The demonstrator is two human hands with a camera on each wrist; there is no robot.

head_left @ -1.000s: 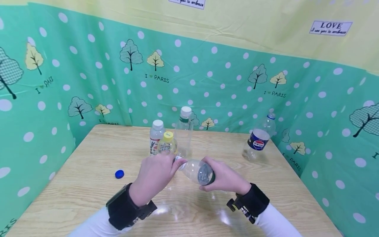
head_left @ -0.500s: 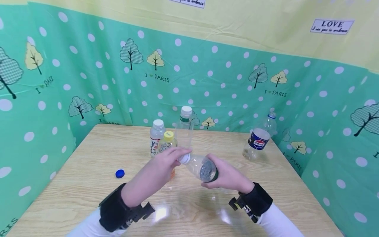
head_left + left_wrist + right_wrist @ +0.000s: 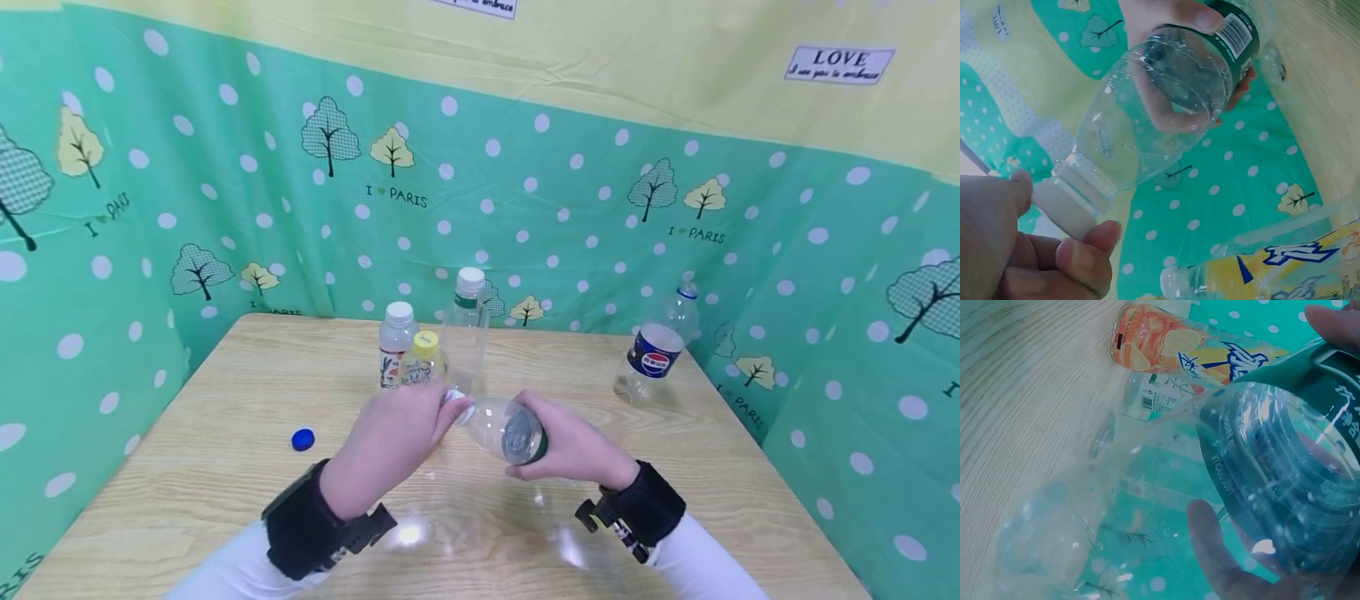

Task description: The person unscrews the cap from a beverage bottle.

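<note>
A clear plastic bottle [image 3: 487,423] with a green label lies tilted between my two hands, above the table. My right hand [image 3: 564,440] grips it around the label near its base. At the other end, the thumb and fingers of my left hand [image 3: 396,433] pinch the white cap [image 3: 1065,207], which sits at the bottle's neck in the left wrist view. In the head view this hand partly covers the cap. Just behind the left hand stands a yellow-capped drink bottle [image 3: 424,367], whose orange fruit label shows in the right wrist view.
A white-capped bottle [image 3: 397,342] and a taller clear bottle [image 3: 468,333] stand at the back middle. A Pepsi bottle [image 3: 656,350] stands back right. On the left of the wooden table [image 3: 225,500] lies a blue cap [image 3: 303,440]. A patterned curtain [image 3: 525,208] hangs behind.
My left hand twisted at the cap, showing more of it half a second ago, then turned back over it. The bottle shifted slightly; my right hand kept its grip.
</note>
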